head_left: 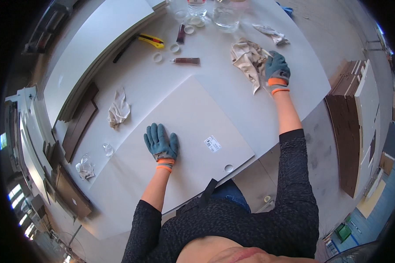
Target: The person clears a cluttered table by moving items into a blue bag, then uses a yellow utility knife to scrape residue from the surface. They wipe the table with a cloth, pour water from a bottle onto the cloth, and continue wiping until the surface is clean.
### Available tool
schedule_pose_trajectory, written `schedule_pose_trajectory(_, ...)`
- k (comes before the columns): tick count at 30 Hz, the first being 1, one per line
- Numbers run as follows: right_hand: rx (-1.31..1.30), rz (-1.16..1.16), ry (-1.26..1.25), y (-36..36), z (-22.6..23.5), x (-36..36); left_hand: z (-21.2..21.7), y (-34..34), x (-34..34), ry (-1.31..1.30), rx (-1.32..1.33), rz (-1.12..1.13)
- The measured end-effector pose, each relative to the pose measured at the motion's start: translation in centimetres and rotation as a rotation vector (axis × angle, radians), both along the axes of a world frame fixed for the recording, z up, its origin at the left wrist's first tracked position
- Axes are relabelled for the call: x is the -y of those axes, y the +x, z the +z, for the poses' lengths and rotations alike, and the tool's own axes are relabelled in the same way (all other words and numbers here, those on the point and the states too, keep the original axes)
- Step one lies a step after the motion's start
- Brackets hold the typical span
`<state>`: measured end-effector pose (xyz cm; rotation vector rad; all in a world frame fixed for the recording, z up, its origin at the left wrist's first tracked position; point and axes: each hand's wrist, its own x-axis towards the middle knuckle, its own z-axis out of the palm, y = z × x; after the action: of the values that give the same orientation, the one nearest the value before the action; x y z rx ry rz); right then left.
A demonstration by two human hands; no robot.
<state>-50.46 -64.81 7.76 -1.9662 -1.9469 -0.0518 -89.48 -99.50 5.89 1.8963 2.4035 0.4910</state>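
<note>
My left hand (161,143), in a grey-green work glove with an orange cuff, lies flat on a pale panel (193,111) with its fingers spread. The panel rests on the white table and has a paper label (212,143) and a round hole (228,168) near its close right corner. Farther right, my right hand (278,69), gloved the same way, is closed at the edge of a crumpled beige rag (249,61). Its fingertips are partly hidden. A whitish crumpled cloth (271,34) lies just beyond that rag.
Across the table (219,79) lie a yellow utility knife (151,40), a brown tube (186,61), a dark tube (181,33), several rings and another rag (119,108). Clear containers (226,18) stand at the back. Stacked panels (344,127) stand right; more boards (96,48) lie left.
</note>
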Motion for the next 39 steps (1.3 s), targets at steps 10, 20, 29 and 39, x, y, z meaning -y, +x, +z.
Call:
schedule_pose_trajectory(10,-0.201,0.688,0.266,-5.8,2.8,9.7,7.2,10.6,-14.9,0.25,0.237,-0.414)
schedule_pose_trajectory(20,-0.172,0.363,0.222,-4.1,2.7,8.7,3.8,11.8,-17.0,0.147,0.322,-0.401)
schedule_pose_trajectory(29,-0.098,0.067,-0.155,-8.1,-1.9,0.8,-0.1,8.3,-11.9,0.235,0.228,-0.47)
schedule_pose_trajectory(39,-0.058,0.159,0.161,-1.8,-0.1,-9.9,-1.1,8.1,-12.3,0.233,0.257,-0.474)
